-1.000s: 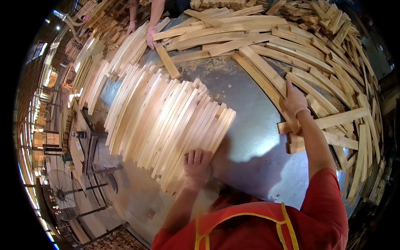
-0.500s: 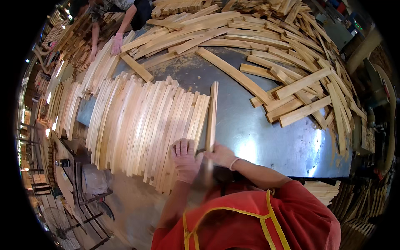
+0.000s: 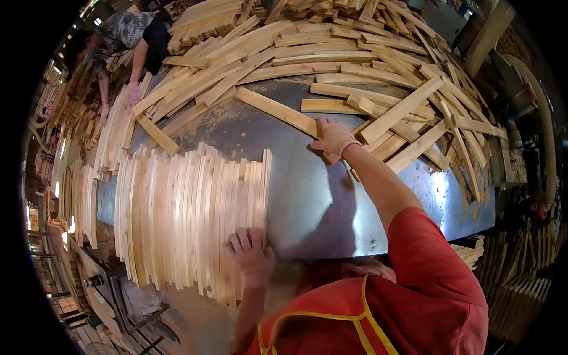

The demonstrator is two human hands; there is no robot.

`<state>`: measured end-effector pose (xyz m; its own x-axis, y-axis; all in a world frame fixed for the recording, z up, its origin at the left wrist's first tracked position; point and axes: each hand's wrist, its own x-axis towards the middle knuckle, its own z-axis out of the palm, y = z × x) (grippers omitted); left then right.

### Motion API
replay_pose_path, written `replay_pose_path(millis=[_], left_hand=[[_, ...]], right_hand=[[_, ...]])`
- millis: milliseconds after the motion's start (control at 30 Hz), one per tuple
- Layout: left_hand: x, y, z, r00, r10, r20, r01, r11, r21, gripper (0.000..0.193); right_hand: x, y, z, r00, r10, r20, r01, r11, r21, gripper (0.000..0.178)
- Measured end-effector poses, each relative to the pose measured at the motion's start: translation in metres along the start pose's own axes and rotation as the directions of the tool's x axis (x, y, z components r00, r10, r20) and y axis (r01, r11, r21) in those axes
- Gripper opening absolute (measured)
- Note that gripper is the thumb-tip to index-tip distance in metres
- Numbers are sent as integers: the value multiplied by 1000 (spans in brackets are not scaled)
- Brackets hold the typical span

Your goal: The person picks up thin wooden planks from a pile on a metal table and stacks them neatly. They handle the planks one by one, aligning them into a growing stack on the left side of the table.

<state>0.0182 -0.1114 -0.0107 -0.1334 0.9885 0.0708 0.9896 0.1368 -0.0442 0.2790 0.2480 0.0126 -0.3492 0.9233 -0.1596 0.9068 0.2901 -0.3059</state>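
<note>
A row of pale wooden slats (image 3: 177,213) lies side by side at the left, near ends jutting past the table edge. My gloved left hand (image 3: 251,259) rests flat on their near right part, fingers spread. Farther out, my gloved right hand (image 3: 337,138) has its thumb and fingers astride the near end of a single wooden slat (image 3: 275,109). That slat runs back to the left across the metal table (image 3: 302,171). My palm hides part of the grip. Beside this hand, more loose slats (image 3: 408,118) lie crossed over each other.
A large heap of wooden pieces (image 3: 331,53) curves along the table's far side. At the upper left, a co-worker's gloved hand (image 3: 134,94) touches another row of slats (image 3: 112,133). A ribbed hose (image 3: 547,136) hangs at the right.
The slat my right hand held upright beside the row now stands against its right end. My right hand has moved away and right, onto another slat. The whole view has shifted.
</note>
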Motion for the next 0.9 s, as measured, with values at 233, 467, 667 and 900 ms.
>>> replay_pose_path(millis=[233, 467, 667, 900], left_hand=[[5, -4, 3, 1000, 17, -1, -17, 998, 53, 84], [4, 1, -7, 999, -19, 51, 20, 1000, -12, 88], [16, -2, -6, 995, 96, -2, -96, 988, -118, 87], [14, 5, -6, 983, 185, -4, -184, 981, 59, 76]], right_hand=[[-38, 29, 32, 999, 44, 17, -47, 949, 312, 92], [-211, -45, 79, 944, 57, 325, -280, 659, 699, 101], [-293, -143, 192, 747, -458, 482, 193, 843, 502, 71], [-227, -84, 64, 790, -512, 337, 231, 758, 609, 54]])
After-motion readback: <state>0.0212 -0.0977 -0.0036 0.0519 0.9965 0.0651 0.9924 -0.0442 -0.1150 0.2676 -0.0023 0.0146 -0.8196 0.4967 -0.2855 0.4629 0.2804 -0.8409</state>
